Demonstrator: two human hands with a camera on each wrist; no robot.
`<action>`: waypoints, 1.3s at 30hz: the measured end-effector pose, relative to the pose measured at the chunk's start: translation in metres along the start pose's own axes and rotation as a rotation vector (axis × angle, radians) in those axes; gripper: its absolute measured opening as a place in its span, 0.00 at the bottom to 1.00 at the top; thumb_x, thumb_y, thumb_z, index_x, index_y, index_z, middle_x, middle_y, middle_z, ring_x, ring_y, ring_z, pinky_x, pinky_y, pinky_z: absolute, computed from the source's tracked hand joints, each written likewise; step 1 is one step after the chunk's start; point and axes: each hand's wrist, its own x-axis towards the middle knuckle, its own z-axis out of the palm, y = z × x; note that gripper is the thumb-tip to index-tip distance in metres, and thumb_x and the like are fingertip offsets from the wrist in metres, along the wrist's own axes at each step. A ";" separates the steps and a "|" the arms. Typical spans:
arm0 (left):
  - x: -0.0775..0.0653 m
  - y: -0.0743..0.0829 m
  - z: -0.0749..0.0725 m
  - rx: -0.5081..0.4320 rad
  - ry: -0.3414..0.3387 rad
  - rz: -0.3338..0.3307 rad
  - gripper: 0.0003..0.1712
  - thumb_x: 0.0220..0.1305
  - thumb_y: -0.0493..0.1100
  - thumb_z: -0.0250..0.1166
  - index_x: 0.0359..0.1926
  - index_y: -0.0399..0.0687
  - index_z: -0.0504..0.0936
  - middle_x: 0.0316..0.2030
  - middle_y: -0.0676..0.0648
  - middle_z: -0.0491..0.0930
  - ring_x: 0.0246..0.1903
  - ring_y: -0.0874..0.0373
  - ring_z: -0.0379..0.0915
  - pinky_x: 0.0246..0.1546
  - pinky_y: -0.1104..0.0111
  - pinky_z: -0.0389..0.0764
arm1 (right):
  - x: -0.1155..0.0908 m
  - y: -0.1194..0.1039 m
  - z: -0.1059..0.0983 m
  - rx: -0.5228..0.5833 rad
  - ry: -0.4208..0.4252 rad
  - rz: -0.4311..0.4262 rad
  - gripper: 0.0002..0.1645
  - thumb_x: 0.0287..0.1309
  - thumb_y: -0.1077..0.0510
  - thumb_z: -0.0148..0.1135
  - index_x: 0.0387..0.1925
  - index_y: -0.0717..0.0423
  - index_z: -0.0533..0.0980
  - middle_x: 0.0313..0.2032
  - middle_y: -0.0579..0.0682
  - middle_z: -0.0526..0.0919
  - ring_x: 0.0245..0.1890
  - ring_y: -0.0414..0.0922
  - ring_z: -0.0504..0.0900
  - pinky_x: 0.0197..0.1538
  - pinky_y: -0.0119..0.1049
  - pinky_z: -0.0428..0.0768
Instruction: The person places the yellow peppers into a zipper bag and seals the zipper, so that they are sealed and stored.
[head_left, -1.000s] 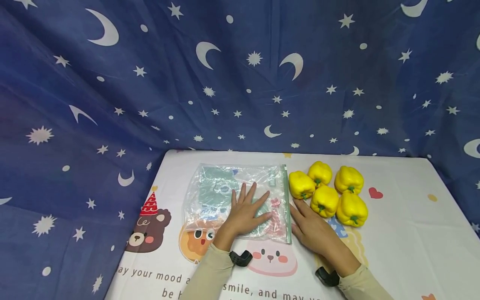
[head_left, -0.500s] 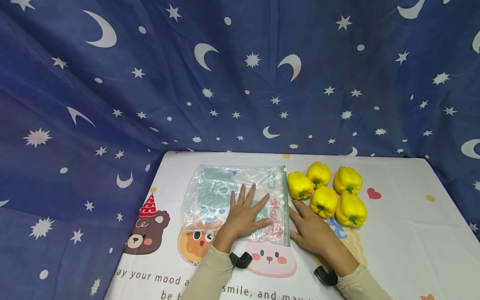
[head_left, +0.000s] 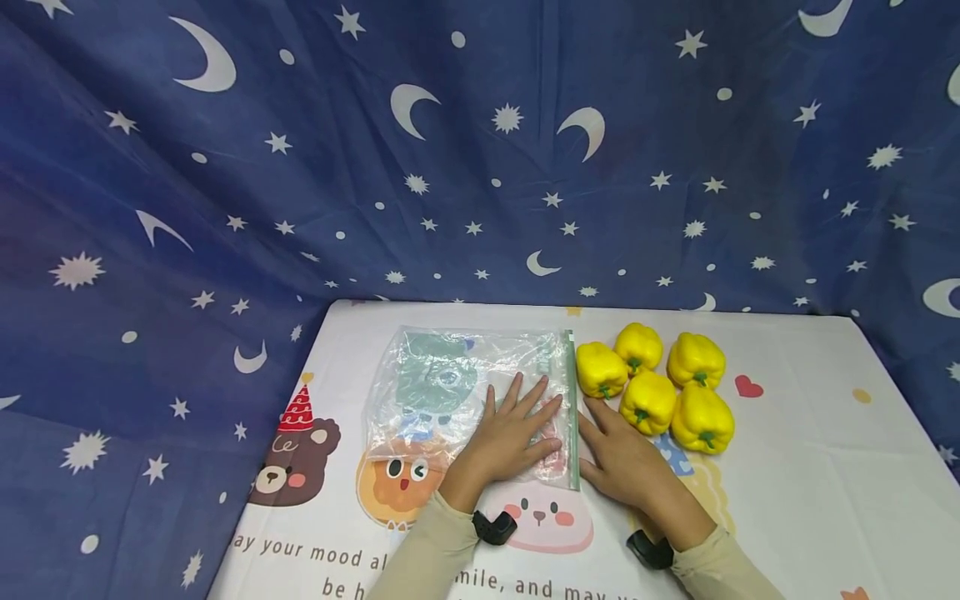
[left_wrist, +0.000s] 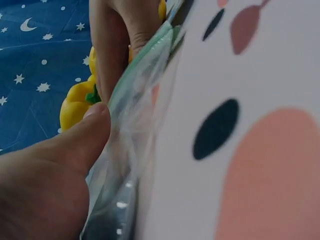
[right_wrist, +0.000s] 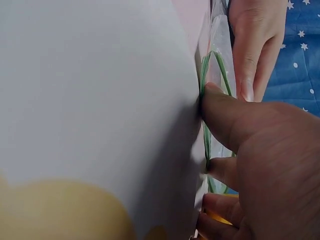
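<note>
A clear plastic zip bag with a green zip edge lies on the table, the edge facing right. My left hand rests on the bag with its fingers spread, close to that edge. My right hand is just right of the zip edge, its fingertips on and beside it. In the right wrist view, the two green strips of the bag's mouth stand slightly apart, with the right thumb at one of them. Several yellow bell peppers with green stems sit just beyond the right hand.
The table has a white cloth printed with cartoon animals and lettering. A dark blue curtain with moons and stars hangs behind the table and along its left side. A black band is on each wrist.
My left hand has slid right across the bag, toward the zip edge. The right hand, the bag and the peppers have stayed in place.
</note>
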 end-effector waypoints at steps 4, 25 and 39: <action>0.000 0.000 0.003 0.002 -0.034 -0.012 0.38 0.75 0.72 0.42 0.81 0.75 0.47 0.83 0.57 0.36 0.82 0.40 0.28 0.74 0.31 0.36 | 0.001 0.000 0.001 -0.002 -0.015 0.006 0.47 0.59 0.40 0.70 0.75 0.52 0.67 0.76 0.61 0.62 0.72 0.61 0.69 0.69 0.58 0.72; -0.003 -0.003 0.007 0.034 -0.046 -0.036 0.42 0.74 0.75 0.37 0.82 0.70 0.45 0.83 0.53 0.34 0.82 0.43 0.26 0.73 0.30 0.32 | 0.001 0.000 -0.001 -0.020 -0.037 0.022 0.48 0.58 0.38 0.71 0.75 0.52 0.67 0.75 0.62 0.63 0.71 0.62 0.70 0.68 0.59 0.74; -0.004 -0.002 0.004 0.033 -0.053 -0.055 0.42 0.74 0.75 0.38 0.82 0.70 0.46 0.83 0.53 0.36 0.82 0.43 0.27 0.73 0.29 0.31 | 0.000 0.001 -0.002 -0.034 -0.053 0.020 0.46 0.59 0.40 0.71 0.73 0.56 0.69 0.75 0.63 0.64 0.71 0.61 0.70 0.70 0.58 0.72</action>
